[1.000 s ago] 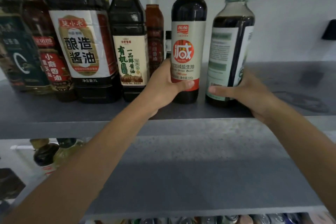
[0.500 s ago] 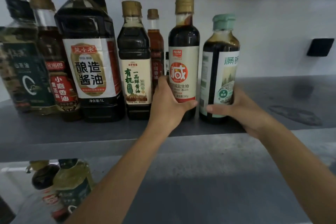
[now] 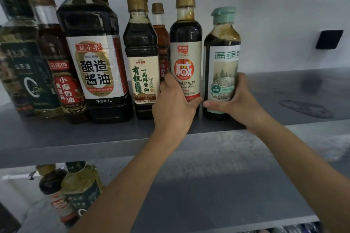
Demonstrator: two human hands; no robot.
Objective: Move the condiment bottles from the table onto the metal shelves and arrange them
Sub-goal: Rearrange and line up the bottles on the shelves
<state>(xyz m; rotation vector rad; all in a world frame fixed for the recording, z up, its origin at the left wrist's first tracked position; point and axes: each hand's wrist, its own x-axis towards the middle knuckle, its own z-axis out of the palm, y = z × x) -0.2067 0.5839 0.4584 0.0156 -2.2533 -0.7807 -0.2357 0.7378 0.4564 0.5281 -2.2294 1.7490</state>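
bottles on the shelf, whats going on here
A person is arranging condiment bottles on a metal shelf. The left hand grips the red-labelled soy sauce bottle, and the right hand grips the green-capped bottle beside it. Both bottles stand upright at the right end of a row that includes a large soy sauce bottle. More bottles sit on the shelf below.

"酿造酱油" and "1L" on largest bottle (image 3: 92, 24); "580g" on red-circle-labelled bottle (image 3: 186, 34).
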